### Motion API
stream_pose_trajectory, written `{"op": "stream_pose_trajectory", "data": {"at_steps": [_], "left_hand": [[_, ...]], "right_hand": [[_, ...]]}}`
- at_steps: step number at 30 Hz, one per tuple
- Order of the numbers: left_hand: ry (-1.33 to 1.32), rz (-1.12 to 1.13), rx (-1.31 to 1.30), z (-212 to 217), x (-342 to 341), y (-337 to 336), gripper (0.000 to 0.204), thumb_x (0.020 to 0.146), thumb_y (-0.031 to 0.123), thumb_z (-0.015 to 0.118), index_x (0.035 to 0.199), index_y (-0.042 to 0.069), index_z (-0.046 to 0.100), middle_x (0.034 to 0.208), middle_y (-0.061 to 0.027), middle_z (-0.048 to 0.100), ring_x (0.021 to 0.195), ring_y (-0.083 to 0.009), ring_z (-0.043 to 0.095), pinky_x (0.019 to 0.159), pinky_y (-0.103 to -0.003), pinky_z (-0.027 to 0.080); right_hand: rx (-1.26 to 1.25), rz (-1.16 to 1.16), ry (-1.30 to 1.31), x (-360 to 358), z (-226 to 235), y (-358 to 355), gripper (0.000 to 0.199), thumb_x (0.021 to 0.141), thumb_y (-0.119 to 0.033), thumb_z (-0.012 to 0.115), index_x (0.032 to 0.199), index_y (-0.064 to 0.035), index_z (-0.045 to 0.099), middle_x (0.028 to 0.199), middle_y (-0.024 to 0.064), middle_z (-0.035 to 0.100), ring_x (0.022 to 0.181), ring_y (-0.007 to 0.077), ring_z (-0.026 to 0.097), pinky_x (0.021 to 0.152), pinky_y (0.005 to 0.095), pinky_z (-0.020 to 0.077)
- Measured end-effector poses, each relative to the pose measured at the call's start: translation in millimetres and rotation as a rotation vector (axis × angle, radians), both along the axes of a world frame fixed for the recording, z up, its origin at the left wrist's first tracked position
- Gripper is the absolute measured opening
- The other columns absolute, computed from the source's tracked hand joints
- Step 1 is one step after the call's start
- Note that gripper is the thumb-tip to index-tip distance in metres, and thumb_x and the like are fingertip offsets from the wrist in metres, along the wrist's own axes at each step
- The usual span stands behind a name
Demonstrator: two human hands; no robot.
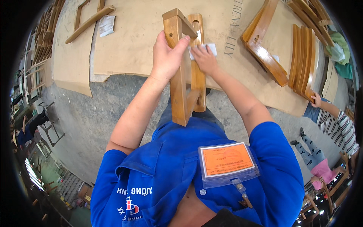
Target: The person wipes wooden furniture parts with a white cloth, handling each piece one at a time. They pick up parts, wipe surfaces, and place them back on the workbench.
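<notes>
Honey-brown varnished wooden frame [181, 75], slotted rail, held upright.

Your left hand [166, 56] wraps the frame [181, 72], so its palm and the wood beneath are hidden from you. Your right hand [204, 58] covers most of the pad [210, 48]; only a pale corner shows, and you cannot tell what it is made of. The frame's lower end blocks your legs. At the right rim, a co-worker [336, 121] is cut off by the edge. The racks [36, 72] at left are too small to read.
</notes>
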State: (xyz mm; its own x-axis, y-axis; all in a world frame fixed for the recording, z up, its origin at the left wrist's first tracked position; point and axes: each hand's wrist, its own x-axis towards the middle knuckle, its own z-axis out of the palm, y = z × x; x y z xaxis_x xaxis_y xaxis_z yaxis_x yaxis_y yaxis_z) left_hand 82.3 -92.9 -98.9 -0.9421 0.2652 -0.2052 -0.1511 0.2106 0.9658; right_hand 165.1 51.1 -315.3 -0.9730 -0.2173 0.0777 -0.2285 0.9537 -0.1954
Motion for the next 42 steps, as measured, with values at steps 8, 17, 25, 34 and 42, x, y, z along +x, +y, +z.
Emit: {"op": "stream_pose_trajectory", "data": {"at_steps": [8, 17, 25, 34, 42], "left_hand": [[-0.032, -0.008, -0.03, -0.1, -0.3, -4.8, 0.043, 0.084, 0.022, 0.07, 0.111, -0.007, 0.052, 0.102, -0.0152, 0.066, 0.094, -0.0185, 0.063, 0.083, -0.031, 0.05], [-0.018, -0.014, -0.036, -3.2, -2.8, -7.6, 0.042, 0.084, 0.024, 0.069, 0.11, -0.006, 0.054, 0.103, -0.0151, 0.067, 0.095, -0.019, 0.064, 0.082, -0.032, 0.05], [-0.011, 0.007, -0.063, -4.7, -6.8, -21.1, 0.044, 0.085, 0.027, 0.069, 0.112, -0.005, 0.055, 0.101, -0.0134, 0.067, 0.093, -0.0177, 0.063, 0.081, -0.031, 0.05], [-0.06, 0.019, 0.041, -5.2, -10.9, -32.8, 0.044, 0.086, 0.024, 0.068, 0.115, -0.005, 0.053, 0.104, -0.012, 0.065, 0.093, -0.0164, 0.061, 0.082, -0.03, 0.049], [-0.078, 0.021, 0.023, 2.3, 1.0, -21.2, 0.043, 0.087, 0.023, 0.068, 0.116, -0.004, 0.052, 0.097, -0.0063, 0.061, 0.087, -0.0118, 0.056, 0.076, -0.027, 0.046]], "right_hand": [[0.003, 0.206, -0.117, 36.6, -1.6, 10.2, 0.058, 0.081, -0.007, 0.051, 0.138, -0.0133, 0.046, 0.143, 0.0008, 0.041, 0.135, 0.0232, 0.034, 0.108, 0.0534, 0.03], [0.148, 0.606, -0.146, 11.2, 12.9, 42.7, 0.055, 0.086, -0.014, 0.05, 0.14, -0.0239, 0.044, 0.15, -0.0073, 0.035, 0.142, 0.0231, 0.025, 0.113, 0.0536, 0.0258], [0.104, 0.809, -0.401, 62.0, 21.0, 24.8, 0.058, 0.087, -0.011, 0.048, 0.141, -0.0287, 0.042, 0.15, -0.0065, 0.034, 0.142, 0.0234, 0.025, 0.114, 0.0549, 0.0243], [0.07, 0.37, -0.096, 88.2, 16.9, 22.2, 0.057, 0.085, -0.016, 0.05, 0.141, -0.015, 0.043, 0.148, 0.0023, 0.038, 0.139, 0.025, 0.03, 0.109, 0.053, 0.0308], [0.102, 0.093, -0.07, -2.4, 8.8, 36.1, 0.049, 0.086, -0.015, 0.048, 0.134, -0.0094, 0.049, 0.14, 0.0067, 0.044, 0.134, 0.0249, 0.038, 0.107, 0.0469, 0.0346]]}}
